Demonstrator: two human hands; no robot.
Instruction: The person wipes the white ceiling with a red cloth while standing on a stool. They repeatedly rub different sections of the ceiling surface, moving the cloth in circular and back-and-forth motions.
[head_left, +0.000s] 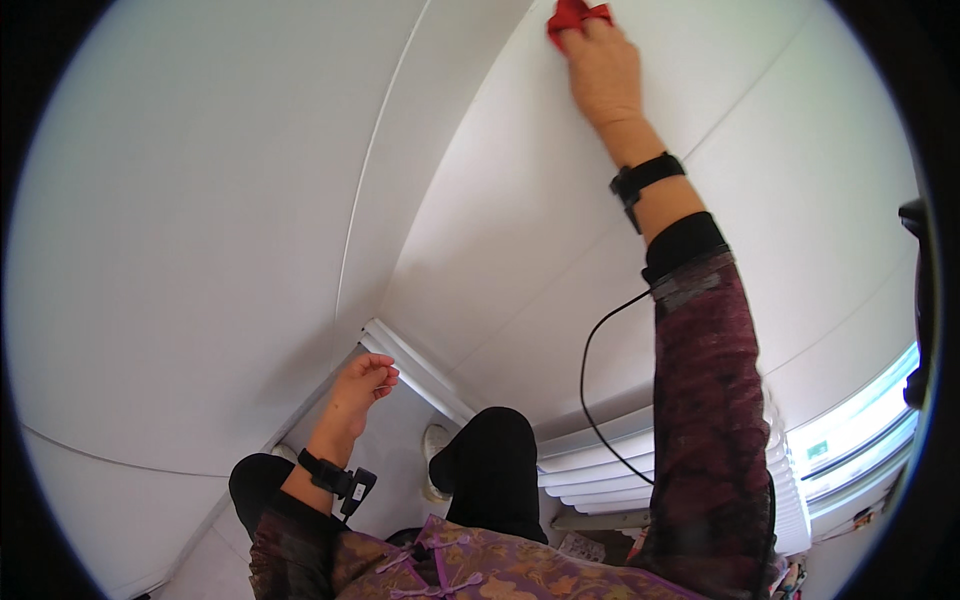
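My right hand (606, 71) is stretched far up and grips a red cloth (576, 21), pressed to the white wall panel (540, 180) near the corner. Part of the cloth runs past the top of the view. Lower down, my left hand (365, 386) hangs in front of my body with its fingers loosely curled, and nothing shows in it. Black straps circle both wrists; the left one carries a small black device (358, 491).
White pipes (412, 367) run low along the wall from the corner. A white ribbed radiator (600, 469) stands by my right knee, with a bright window (855, 442) beyond it. A black cable (583, 367) loops from my right sleeve. Another white wall (187, 225) rises on the left.
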